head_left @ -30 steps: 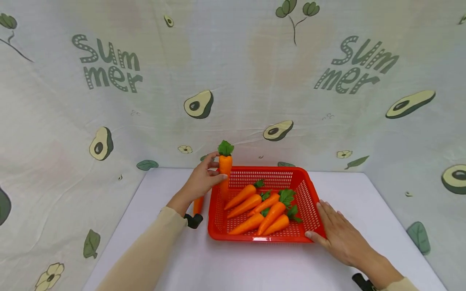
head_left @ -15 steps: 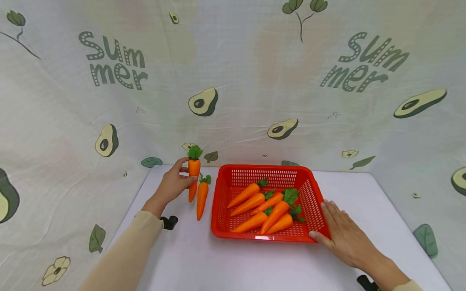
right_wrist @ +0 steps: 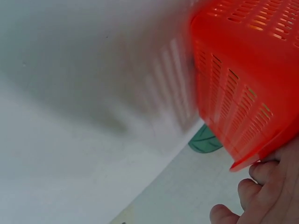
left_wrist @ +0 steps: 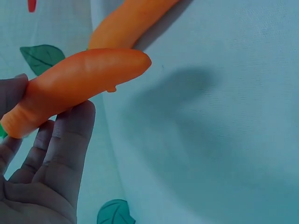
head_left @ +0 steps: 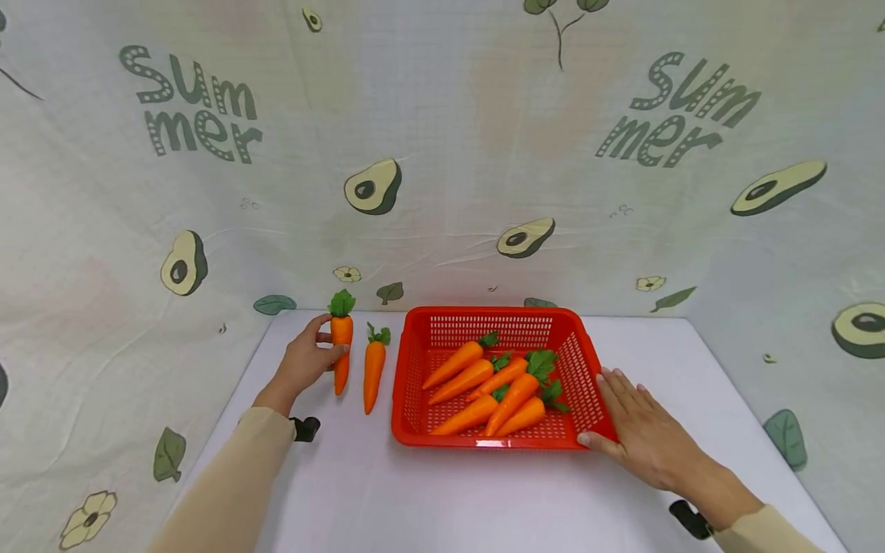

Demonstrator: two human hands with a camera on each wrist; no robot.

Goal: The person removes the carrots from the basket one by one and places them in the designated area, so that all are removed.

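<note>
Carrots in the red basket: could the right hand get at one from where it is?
Likely yes: the right hand rests against the red basket, and the carrots inside lie uncovered, with the left hand well clear. It would probably need only to lift inward.

The person over there has one orange carrot (head_left: 342, 332) in the left grip (head_left: 299, 362), leafy green top up, narrow tip pointing down. Just beside it, a second carrot (head_left: 374, 367) lies on the counter (head_left: 415, 499), leaves toward the far edge. Next comes a red, perforated rectangular basket (head_left: 484, 443), sitting upright, the right grip (head_left: 646, 436) resting against its right side. Inside lie six carrots (head_left: 513, 404), some overlapping, leaves toward the person's right.
</note>
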